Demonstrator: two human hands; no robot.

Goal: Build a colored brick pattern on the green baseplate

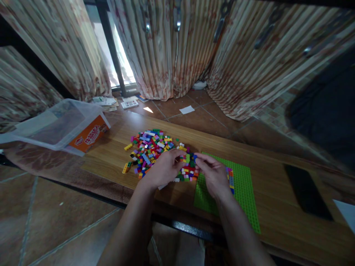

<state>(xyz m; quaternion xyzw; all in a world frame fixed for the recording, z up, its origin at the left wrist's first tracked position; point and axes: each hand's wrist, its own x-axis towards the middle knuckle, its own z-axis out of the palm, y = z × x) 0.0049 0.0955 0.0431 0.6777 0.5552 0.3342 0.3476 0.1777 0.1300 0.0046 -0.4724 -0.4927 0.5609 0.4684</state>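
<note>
My left hand (168, 167) reaches over the right side of a pile of toy building bricks (151, 147), its fingers curled in a pinch. A lime green brick (188, 159) shows at its fingertips. Close beside it, my right hand (214, 173) pinches a small blue brick (195, 158) between thumb and fingers. The right hand lies over the left part of a green studded baseplate (244, 184). Partly behind that hand, a strip of coloured bricks (231, 179) sits on the baseplate. The palms and some fingers are hidden from above.
A clear plastic box (62, 129) with an orange label stands at the left end of the wooden table (111, 162). A flat black object (306, 192) lies at the right. Papers (105, 101) and a white sheet (186, 109) lie beyond the table, before striped curtains (166, 55).
</note>
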